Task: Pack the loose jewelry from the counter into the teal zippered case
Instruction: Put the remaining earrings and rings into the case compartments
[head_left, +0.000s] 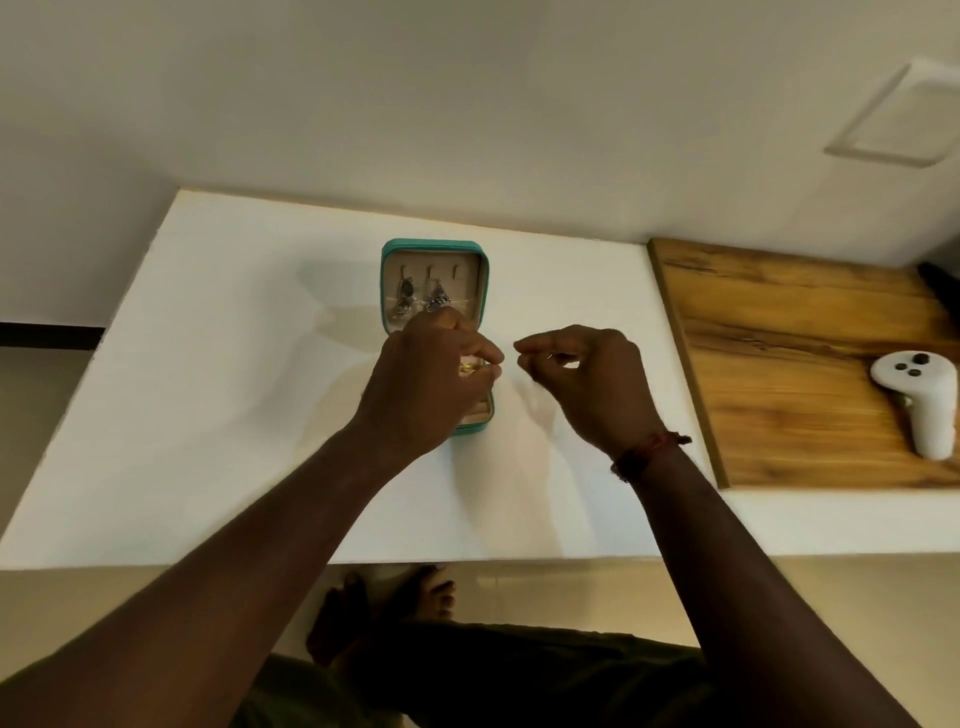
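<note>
The teal zippered case (435, 248) lies open on the white counter (234, 395), its beige lid showing two silver dangling earrings (420, 297) on hooks. My left hand (426, 384) hovers over the case's lower half and pinches a small gold piece of jewelry (468, 368) between its fingertips. To the right of the case, my right hand (587, 384) is raised with thumb and forefinger pinched together; something thin may be between them, but it is too small to tell. Most of the lower tray is hidden under my left hand.
A wooden board (789, 332) lies on the counter's right side with a white handheld controller (919, 400) on it. The wall rises just behind the case. The counter's front edge runs above my feet on the floor.
</note>
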